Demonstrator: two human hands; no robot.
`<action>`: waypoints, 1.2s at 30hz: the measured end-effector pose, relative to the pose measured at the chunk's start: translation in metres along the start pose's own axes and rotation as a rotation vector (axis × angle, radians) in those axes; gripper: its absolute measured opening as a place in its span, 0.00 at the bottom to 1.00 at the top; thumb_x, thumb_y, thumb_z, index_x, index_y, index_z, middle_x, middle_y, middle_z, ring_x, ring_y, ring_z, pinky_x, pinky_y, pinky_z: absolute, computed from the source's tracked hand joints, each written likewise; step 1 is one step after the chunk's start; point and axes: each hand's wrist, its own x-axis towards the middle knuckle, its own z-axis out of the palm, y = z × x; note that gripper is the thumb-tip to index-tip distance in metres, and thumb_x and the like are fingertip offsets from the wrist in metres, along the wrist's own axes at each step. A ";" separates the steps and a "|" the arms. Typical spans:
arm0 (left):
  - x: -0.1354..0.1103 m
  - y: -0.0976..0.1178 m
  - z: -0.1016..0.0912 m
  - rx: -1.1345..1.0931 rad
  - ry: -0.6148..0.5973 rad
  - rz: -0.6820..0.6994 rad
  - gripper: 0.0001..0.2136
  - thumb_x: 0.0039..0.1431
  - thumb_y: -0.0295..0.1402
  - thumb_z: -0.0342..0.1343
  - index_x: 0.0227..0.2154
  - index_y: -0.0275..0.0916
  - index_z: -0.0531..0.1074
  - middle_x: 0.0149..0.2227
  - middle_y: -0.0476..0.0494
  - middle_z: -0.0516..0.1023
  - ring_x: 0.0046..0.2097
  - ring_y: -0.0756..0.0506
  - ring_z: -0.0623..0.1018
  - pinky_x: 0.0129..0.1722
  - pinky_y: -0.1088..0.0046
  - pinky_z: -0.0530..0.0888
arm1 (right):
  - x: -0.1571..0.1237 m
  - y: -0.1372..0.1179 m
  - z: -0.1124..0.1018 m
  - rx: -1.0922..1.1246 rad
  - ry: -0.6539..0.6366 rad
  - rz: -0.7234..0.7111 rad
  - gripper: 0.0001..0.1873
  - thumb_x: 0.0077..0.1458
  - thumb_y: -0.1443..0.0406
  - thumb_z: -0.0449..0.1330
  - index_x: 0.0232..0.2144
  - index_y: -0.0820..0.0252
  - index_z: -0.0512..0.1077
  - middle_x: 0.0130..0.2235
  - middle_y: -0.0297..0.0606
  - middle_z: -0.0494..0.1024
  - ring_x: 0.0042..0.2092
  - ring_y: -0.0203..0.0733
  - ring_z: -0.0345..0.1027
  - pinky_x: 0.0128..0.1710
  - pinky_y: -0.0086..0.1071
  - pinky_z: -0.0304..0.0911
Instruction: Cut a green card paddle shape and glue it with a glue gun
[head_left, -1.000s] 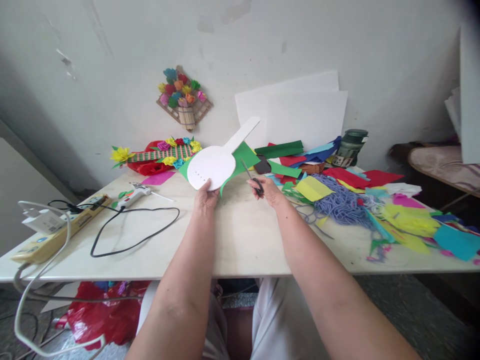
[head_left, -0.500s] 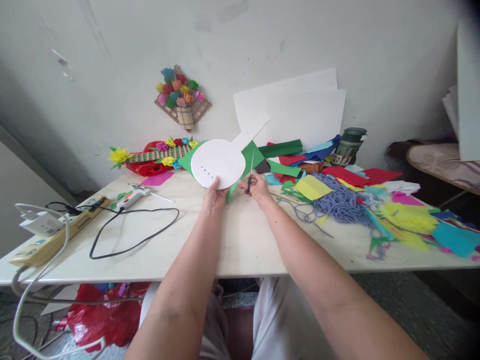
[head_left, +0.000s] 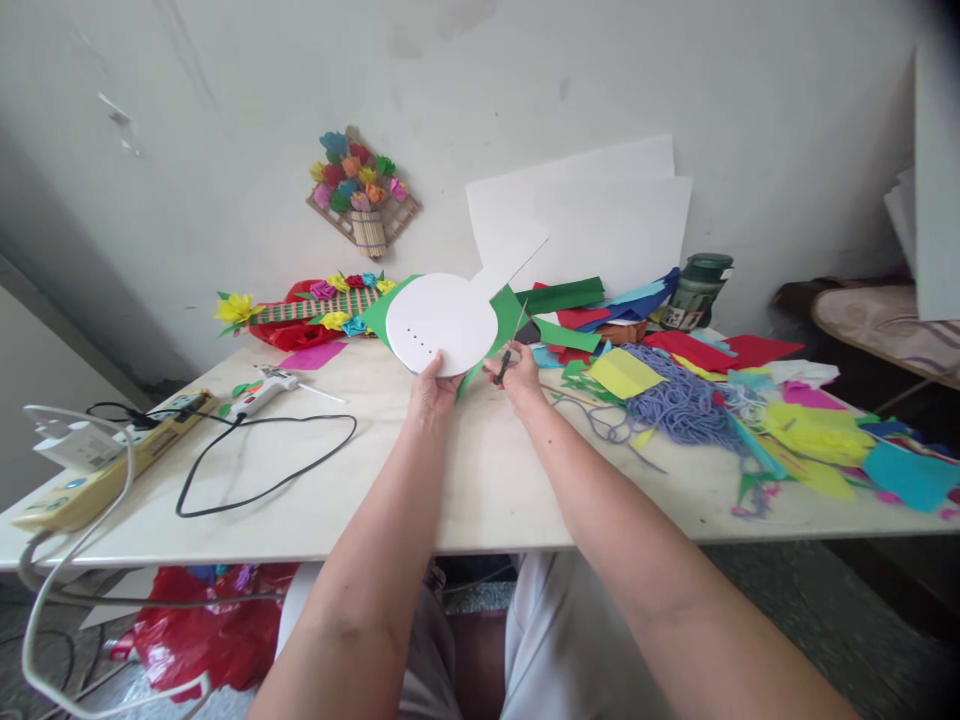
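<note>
My left hand (head_left: pixel 433 393) grips the lower edge of a white round cutout with a long narrow neck (head_left: pixel 442 325), its thumb on the front face. A few small dark holes show near the cutout's lower left. Green paper (head_left: pixel 511 314) lies behind the cutout and sticks out on both sides and below. My right hand (head_left: pixel 523 380) is closed around dark-handled scissors (head_left: pixel 505 366), their blades pointing up beside the green paper at the cutout's right edge. Whether the blades touch the paper I cannot tell.
On the left lie a glue gun (head_left: pixel 264 393), its cable and a power strip (head_left: pixel 112 475). A flower-decorated piece (head_left: pixel 311 308) is behind. To the right are blue-purple yarn (head_left: pixel 679 405), coloured paper and a dark green jar (head_left: pixel 697 292). White boards (head_left: pixel 585 220) lean on the wall.
The white cutout and green paper have shifted slightly right. The scissors have turned, so their blades now lean further right. Both hands keep their holds.
</note>
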 end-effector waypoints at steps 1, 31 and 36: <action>0.000 0.000 0.000 0.000 -0.004 -0.007 0.23 0.52 0.18 0.52 0.50 0.44 0.64 0.47 0.44 0.74 0.50 0.43 0.72 0.48 0.60 0.70 | 0.000 0.000 0.000 -0.004 0.005 0.008 0.30 0.38 0.67 0.65 0.43 0.56 0.56 0.22 0.28 0.73 0.19 0.35 0.67 0.13 0.23 0.54; 0.002 0.001 -0.001 0.032 0.019 -0.080 0.22 0.52 0.18 0.52 0.49 0.43 0.65 0.47 0.43 0.74 0.50 0.42 0.72 0.46 0.62 0.73 | 0.005 -0.004 -0.004 0.117 0.074 -0.046 0.23 0.38 0.55 0.64 0.32 0.62 0.63 0.26 0.35 0.74 0.19 0.29 0.63 0.12 0.21 0.47; 0.000 0.000 -0.003 0.109 -0.008 -0.118 0.19 0.49 0.18 0.55 0.45 0.39 0.68 0.47 0.41 0.74 0.50 0.40 0.72 0.46 0.61 0.73 | 0.006 -0.004 -0.004 0.104 0.141 -0.058 0.22 0.35 0.60 0.66 0.31 0.59 0.61 0.23 0.29 0.71 0.19 0.29 0.63 0.13 0.21 0.50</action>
